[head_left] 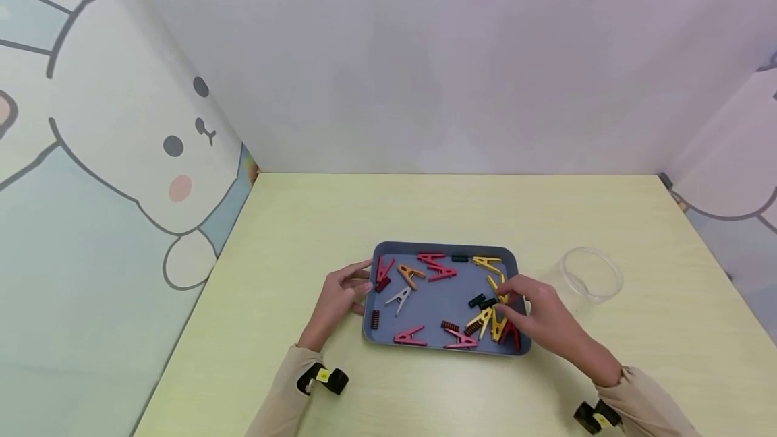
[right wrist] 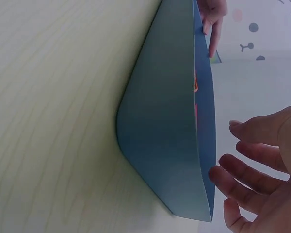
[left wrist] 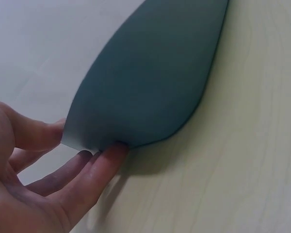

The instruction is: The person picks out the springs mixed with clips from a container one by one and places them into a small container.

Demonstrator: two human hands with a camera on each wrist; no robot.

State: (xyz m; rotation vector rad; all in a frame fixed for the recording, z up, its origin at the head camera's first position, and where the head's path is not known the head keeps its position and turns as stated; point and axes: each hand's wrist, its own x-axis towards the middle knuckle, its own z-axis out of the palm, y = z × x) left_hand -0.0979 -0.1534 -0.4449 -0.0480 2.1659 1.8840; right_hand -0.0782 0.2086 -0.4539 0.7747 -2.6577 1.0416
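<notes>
A blue-grey tray [head_left: 440,297] on the table holds several small clothespins, among them a red clothespin [head_left: 409,336], an orange clothespin [head_left: 410,275], a white clothespin [head_left: 399,299] and a yellow clothespin [head_left: 482,319]. Small dark ribbed pieces [head_left: 375,319] lie among them. At the tray's left side, my left hand [head_left: 340,299] grips the rim, thumb at the top edge and fingers against the outer wall. Over the right part of the tray hovers my right hand [head_left: 543,315], its thumb and fingers apart near yellow clothespins. The right wrist view shows nothing between those fingers.
To the right of the tray stands a clear round container [head_left: 591,275], behind my right hand. The pale wooden table [head_left: 315,214] meets a white wall [head_left: 449,66] at the back. A cartoon-printed wall [head_left: 121,120] runs along the left.
</notes>
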